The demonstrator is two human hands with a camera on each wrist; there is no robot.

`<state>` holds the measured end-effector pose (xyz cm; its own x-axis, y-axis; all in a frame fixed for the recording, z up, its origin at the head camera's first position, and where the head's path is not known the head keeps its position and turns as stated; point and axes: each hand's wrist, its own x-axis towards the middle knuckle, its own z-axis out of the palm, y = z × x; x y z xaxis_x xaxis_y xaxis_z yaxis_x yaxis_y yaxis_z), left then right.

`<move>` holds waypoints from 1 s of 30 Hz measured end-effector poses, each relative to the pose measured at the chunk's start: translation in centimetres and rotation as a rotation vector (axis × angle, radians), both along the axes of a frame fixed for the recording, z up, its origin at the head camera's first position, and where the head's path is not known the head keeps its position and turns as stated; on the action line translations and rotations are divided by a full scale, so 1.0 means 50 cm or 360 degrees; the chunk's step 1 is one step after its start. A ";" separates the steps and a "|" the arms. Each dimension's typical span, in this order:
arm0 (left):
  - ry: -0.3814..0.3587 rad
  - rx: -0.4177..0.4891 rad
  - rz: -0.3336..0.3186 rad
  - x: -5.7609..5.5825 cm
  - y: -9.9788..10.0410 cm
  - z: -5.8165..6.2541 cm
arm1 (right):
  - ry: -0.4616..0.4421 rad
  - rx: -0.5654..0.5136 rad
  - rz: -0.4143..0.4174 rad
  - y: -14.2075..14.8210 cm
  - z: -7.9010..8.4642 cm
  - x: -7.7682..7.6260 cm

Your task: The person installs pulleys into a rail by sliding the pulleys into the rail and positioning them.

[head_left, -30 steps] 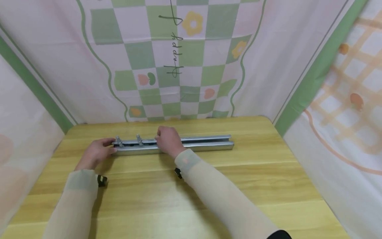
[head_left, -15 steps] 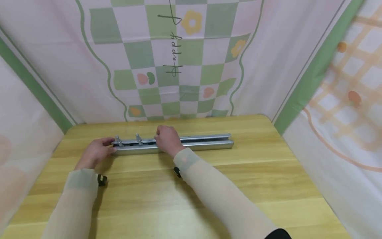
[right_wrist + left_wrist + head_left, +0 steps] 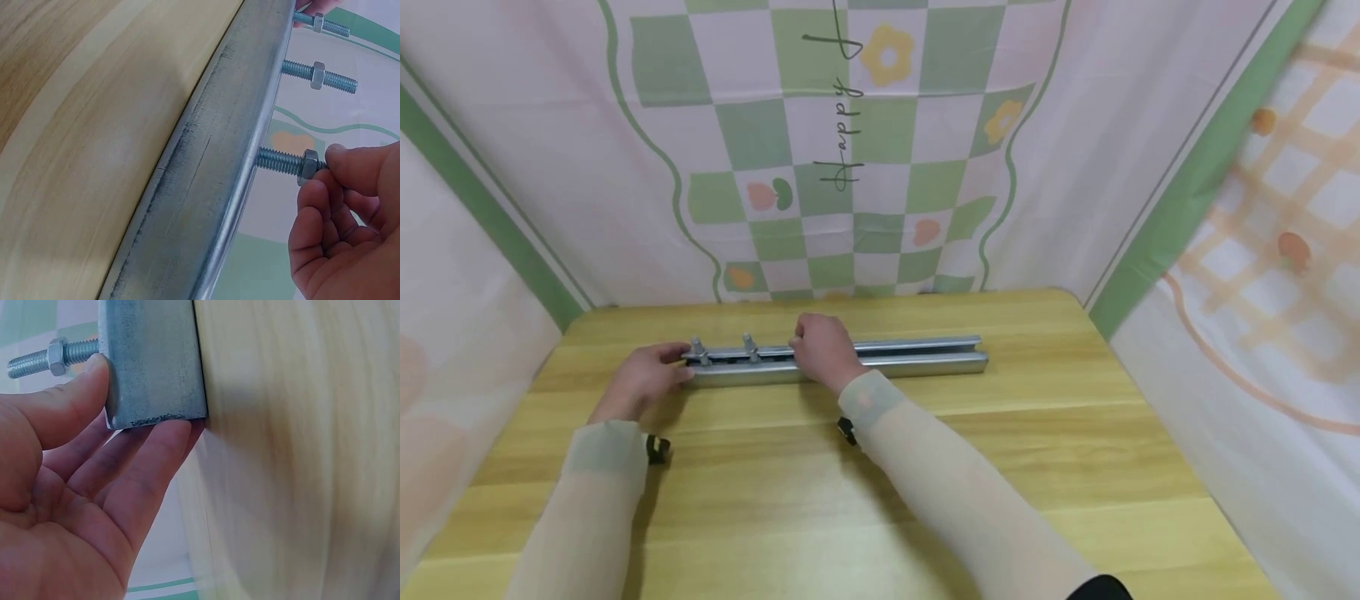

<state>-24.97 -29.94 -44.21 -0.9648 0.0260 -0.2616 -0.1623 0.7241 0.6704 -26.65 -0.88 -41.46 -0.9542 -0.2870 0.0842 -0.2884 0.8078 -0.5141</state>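
Note:
A long galvanized steel strut channel (image 3: 917, 365) lies across the table, slot upward in the head view. My left hand (image 3: 643, 377) holds its left end, the thumb on the upper rim and the fingers against the end face (image 3: 159, 419). Three threaded studs stand up from the slot, each carrying a hex nut. With thumb and fingertips, my right hand (image 3: 350, 212) pinches the tip of the nearest threaded stud (image 3: 278, 161), just beyond its hex nut (image 3: 309, 165). The middle stud (image 3: 300, 70) and the end stud (image 3: 306, 19) stand free of that hand.
The channel rests near the back of a wood-grain table (image 3: 760, 500). Behind the table hangs a green-and-white checked cloth (image 3: 880, 133); more printed cloth (image 3: 1262, 333) hangs at both sides. A black strap piece (image 3: 658, 450) shows at the left wrist.
The head view shifts very slightly. Both hands keep their places on the channel and the stud, and no other movement shows.

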 end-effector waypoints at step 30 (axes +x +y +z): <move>0.0134 -0.0102 -0.0037 -0.024 0.019 0.010 | 0.0049 0.0176 0.0036 0.116 0.047 -0.013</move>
